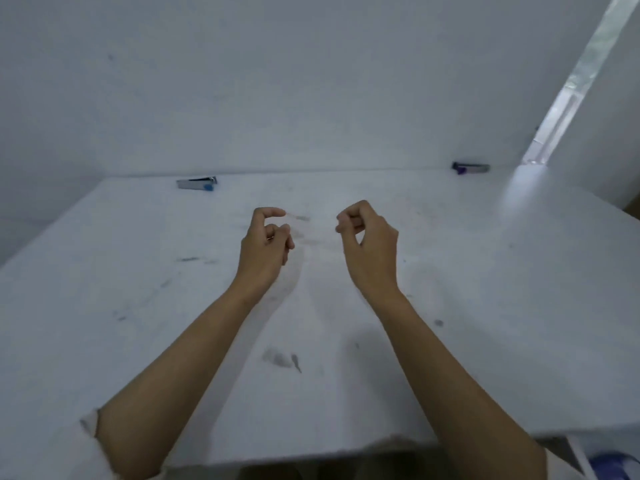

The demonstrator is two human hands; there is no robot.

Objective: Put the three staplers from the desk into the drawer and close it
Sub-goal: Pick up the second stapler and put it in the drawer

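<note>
Two staplers lie on the white desk (450, 271) along its far edge by the wall. A silver stapler with a blue part (196, 183) is at the far left. A silver stapler with a purple end (470, 167) is at the far right. My left hand (266, 244) and my right hand (369, 242) hover above the middle of the desk, fingers loosely curled, holding nothing. Both hands are well short of either stapler. A third stapler is not in view, and no drawer shows clearly.
White walls enclose the desk at the back and left. A bright gap (568, 95) runs up the wall at the far right. Dark smudges (282, 360) mark the desk top. Something blue (614, 465) lies below the desk's front right corner.
</note>
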